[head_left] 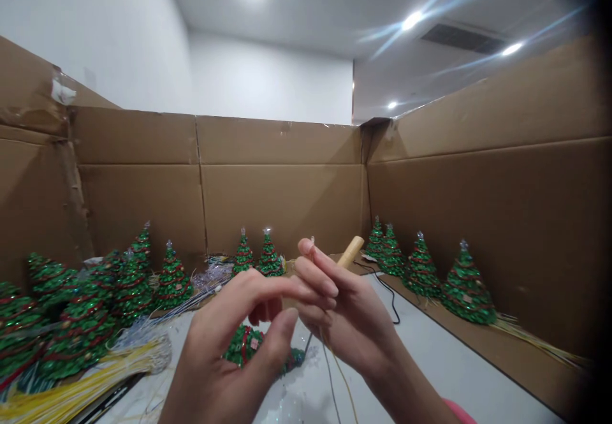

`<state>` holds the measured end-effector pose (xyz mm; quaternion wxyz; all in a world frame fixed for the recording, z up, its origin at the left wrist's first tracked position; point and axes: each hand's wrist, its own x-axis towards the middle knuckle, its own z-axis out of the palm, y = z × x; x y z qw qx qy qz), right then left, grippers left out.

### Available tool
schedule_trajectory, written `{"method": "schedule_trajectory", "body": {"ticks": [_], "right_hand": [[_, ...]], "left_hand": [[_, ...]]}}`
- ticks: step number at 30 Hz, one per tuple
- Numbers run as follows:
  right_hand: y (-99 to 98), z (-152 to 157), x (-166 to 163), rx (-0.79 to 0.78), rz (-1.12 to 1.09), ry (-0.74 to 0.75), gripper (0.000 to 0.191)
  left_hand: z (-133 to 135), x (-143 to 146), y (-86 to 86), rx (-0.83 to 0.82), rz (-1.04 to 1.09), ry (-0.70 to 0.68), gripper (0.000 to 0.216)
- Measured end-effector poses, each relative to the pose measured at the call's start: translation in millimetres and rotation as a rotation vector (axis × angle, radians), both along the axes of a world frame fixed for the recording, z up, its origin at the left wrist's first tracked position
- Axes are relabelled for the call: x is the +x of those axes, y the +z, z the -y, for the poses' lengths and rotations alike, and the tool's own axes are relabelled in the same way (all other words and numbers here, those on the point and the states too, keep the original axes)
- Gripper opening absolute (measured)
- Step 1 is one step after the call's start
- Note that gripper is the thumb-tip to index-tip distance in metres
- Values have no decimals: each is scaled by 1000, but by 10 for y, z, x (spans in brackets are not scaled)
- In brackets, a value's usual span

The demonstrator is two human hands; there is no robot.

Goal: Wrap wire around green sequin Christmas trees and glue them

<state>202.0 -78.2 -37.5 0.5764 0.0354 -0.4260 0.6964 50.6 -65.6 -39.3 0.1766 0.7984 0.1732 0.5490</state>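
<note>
My right hand [351, 309] is closed, with a round wooden handle [351, 252] sticking out behind its fingers. A thin grey shaft shows below the hand, but the kind of tool is hidden. At the fingertips is a small clear piece [312, 240], too small to name. A yellow wire [345, 379] and a grey wire [329, 373] hang beneath this hand. My left hand [234, 341] reaches across, its fingers touching the right hand's fingers and its thumb held apart. Partly hidden behind it, a green sequined Christmas tree [243, 341] lies on the white table [411, 354].
Several decorated trees [127, 290] crowd the left side, and more trees [466, 287] line the right. Yellow wires [102, 376] lie bundled at front left. A black cord [389, 287] runs behind my right hand. Cardboard walls [282, 197] enclose the table.
</note>
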Motion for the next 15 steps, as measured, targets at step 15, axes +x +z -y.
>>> {"method": "schedule_trajectory", "body": {"ticks": [15], "right_hand": [[-113,22,-182,-60,12,104,10]], "left_hand": [[30,155,-75,-429,279,-196,13]]}}
